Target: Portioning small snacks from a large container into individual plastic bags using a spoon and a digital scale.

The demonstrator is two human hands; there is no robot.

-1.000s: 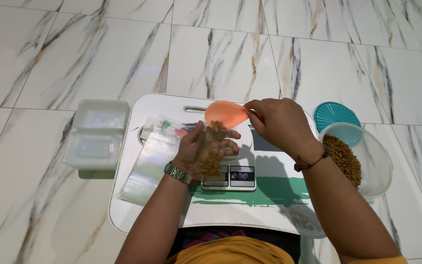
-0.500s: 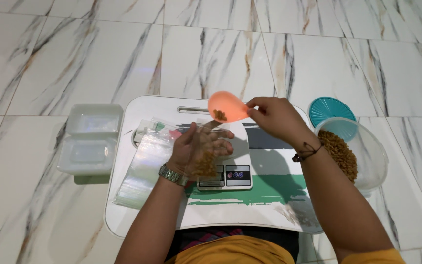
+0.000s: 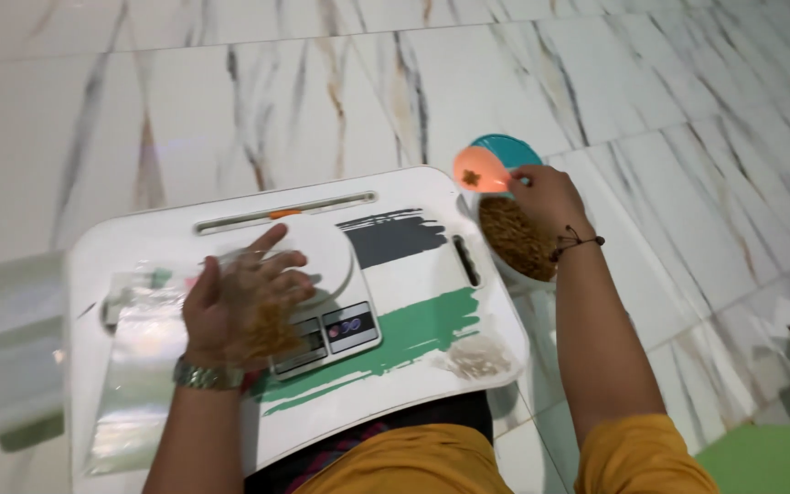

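My left hand [image 3: 241, 302] grips a small clear bag [image 3: 262, 322] holding brown grains, over a white digital kitchen scale [image 3: 326, 274] on a white lap tray [image 3: 395, 361]. My right hand [image 3: 546, 197] holds an orange scoop [image 3: 479, 169] with a few grains in it, above a clear bowl of brown grains [image 3: 516, 240] that stands just past the tray's right edge. A teal lid [image 3: 509, 146] lies behind the bowl.
A stack of empty clear bags [image 3: 134, 366] lies on the tray's left side. A filled small bag [image 3: 479, 355] rests near the tray's right front corner. A clear plastic box [image 3: 2, 338] sits on the marble floor at left.
My right hand has carried the orange scoop away from the bag on the scale, rightwards to above the bowl. The view has swung and the left hand still holds the bag.
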